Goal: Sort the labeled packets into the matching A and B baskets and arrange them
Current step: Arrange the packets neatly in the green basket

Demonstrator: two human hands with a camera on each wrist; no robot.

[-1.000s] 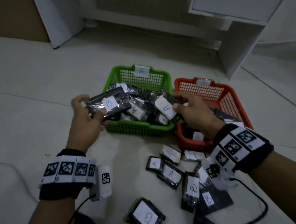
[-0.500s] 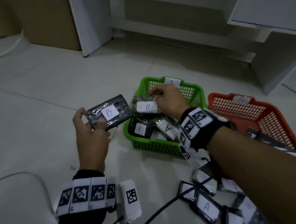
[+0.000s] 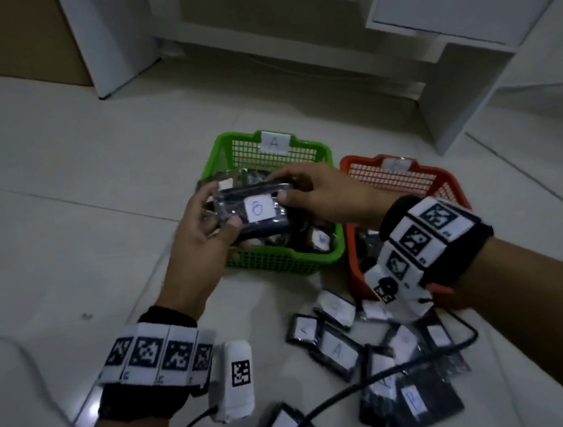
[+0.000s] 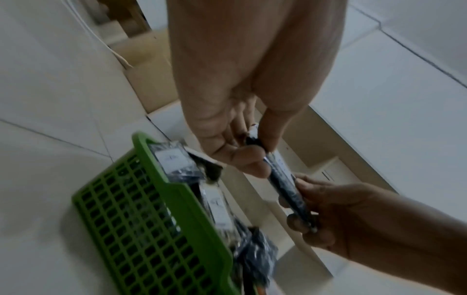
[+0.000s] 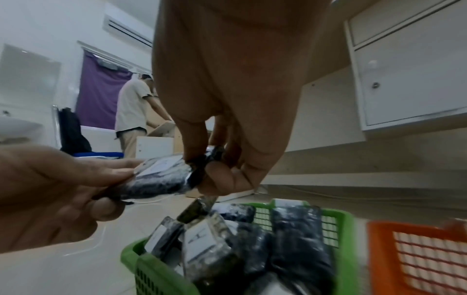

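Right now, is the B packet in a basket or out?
Out: both the left hand and right hand hold the B packet above the green basket.

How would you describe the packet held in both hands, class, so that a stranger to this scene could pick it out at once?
Find the green basket tagged A, which stands left of the orange basket. Just above it, the left hand and right hand each grip one end of a dark packet. Unlike the packets in the basket or on the floor, it is held up, with a white B label.
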